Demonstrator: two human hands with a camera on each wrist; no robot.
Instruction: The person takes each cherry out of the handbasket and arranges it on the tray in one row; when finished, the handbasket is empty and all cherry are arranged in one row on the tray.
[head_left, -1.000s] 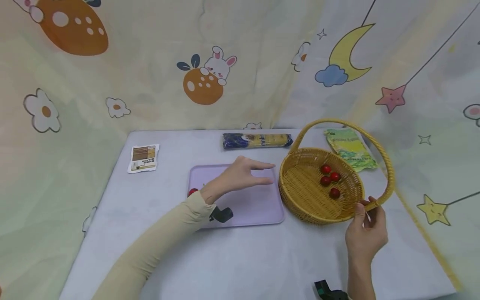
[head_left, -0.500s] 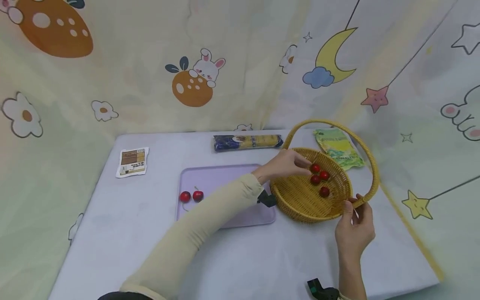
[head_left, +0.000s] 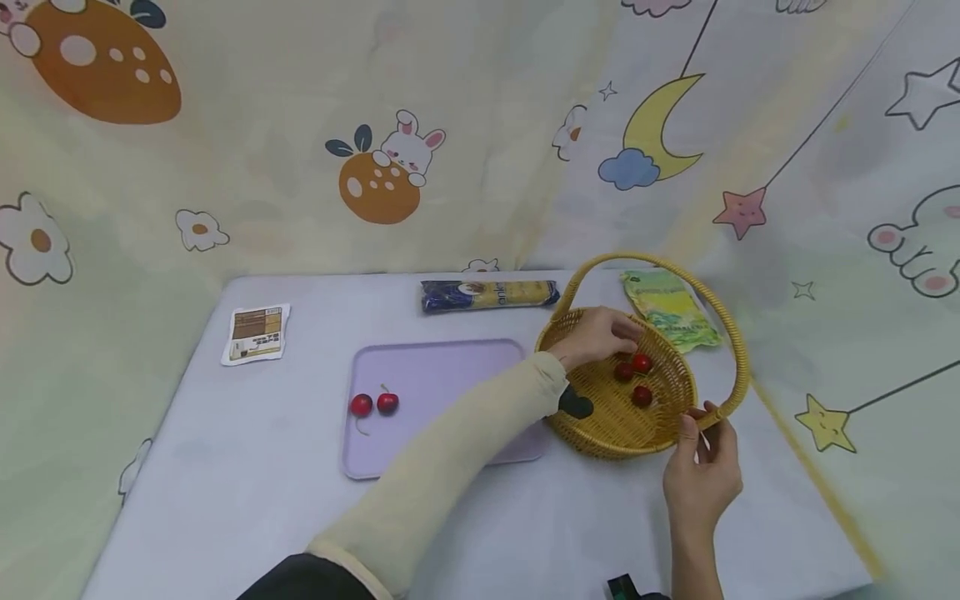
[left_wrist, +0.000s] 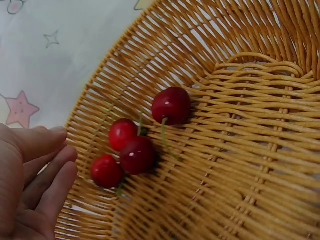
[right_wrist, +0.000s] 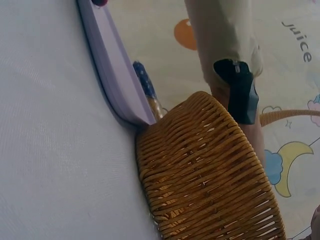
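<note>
A woven wicker basket (head_left: 600, 425) with a tall arched handle holds several red cherries (left_wrist: 138, 155). My left hand (head_left: 600, 335) reaches over its left rim. In the left wrist view, the left thumb and fingers are loosely bent beside the cherries, with nothing between them. At the basket's near right side, my right hand (head_left: 701, 487) pinches the foot of the handle (head_left: 720, 414) between thumb and fingers. Two cherries with stems, one dark red (head_left: 387, 403) and one brighter (head_left: 361, 406), lie on the left of a lilac tray (head_left: 442, 354).
Behind the tray lies a long blue-and-yellow packet (head_left: 489, 295). A green-yellow bag (head_left: 670, 310) sits behind the basket, and a small white-and-brown sachet (head_left: 256, 334) is at the far left. A patterned cloth backdrop (head_left: 285, 200) stands behind the table.
My left hand has swung right from over the tray into the basket, uncovering the tray's cherries. The right hand keeps its grip on the handle. The head view has shifted slightly.
</note>
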